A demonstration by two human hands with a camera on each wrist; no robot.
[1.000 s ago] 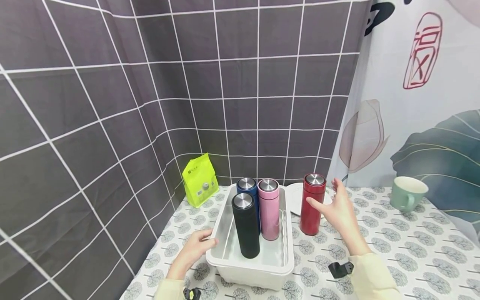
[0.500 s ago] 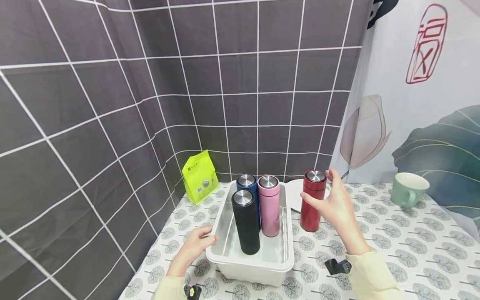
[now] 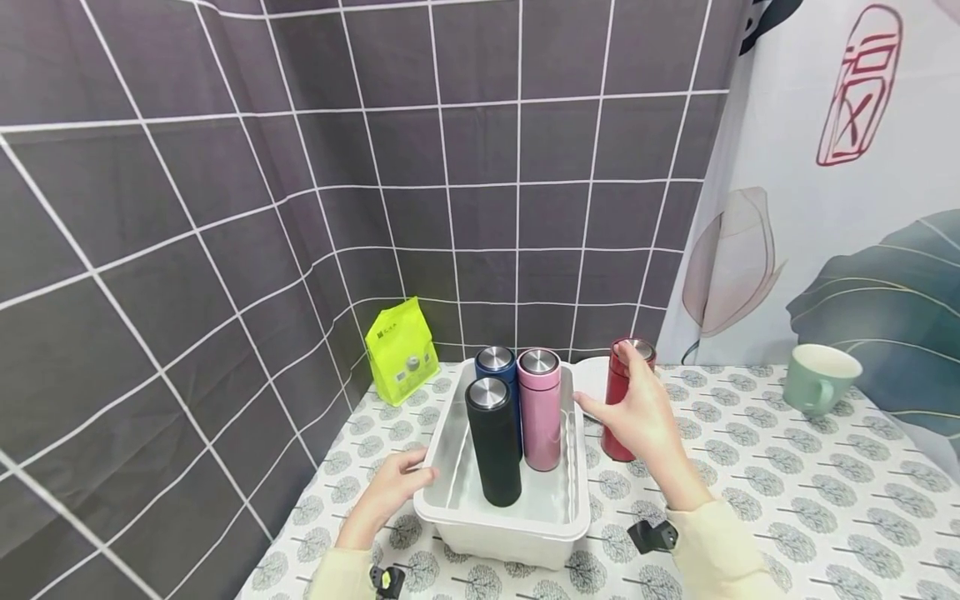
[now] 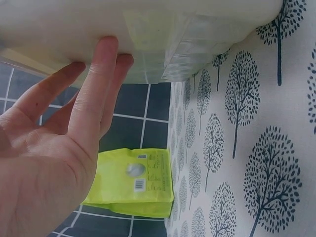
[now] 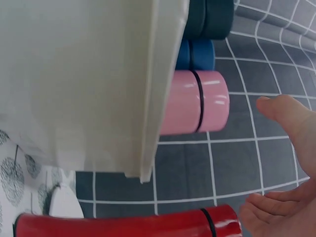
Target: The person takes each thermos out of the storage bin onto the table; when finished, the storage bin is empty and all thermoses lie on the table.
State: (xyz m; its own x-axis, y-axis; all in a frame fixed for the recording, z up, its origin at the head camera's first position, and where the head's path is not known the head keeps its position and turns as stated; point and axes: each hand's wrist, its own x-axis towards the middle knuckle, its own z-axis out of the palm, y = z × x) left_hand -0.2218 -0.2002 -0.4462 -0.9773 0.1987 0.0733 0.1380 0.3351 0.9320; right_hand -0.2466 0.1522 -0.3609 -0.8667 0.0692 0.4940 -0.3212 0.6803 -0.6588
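Note:
A white plastic bin [image 3: 495, 533] stands on the table, holding a black thermos [image 3: 493, 450], a blue thermos [image 3: 497, 360] and a pink thermos [image 3: 540, 425], all upright. My left hand [image 3: 390, 496] is at the bin's left side; in the left wrist view its extended fingers [image 4: 101, 69] touch the outer wall. To the right of the bin stands a red thermos [image 3: 617, 442], partly hidden behind my right hand [image 3: 637, 417]. That hand holds nothing, its thumb spread toward the bin's right rim. In the right wrist view its fingers lie close by the red thermos's lid.
Behind the red thermos lies a white flat round thing [image 3: 592, 375], mostly hidden. A lime-green bag [image 3: 402, 354] stands at the back left by the grid-patterned curtain [image 3: 480, 217]. A light green mug [image 3: 817, 379] is at the back right on the tree-print tablecloth [image 3: 795, 500].
My right hand has moved left, from beside the red thermos to in front of it and toward the bin. The left hand stays at the bin's side. The head view has tilted slightly.

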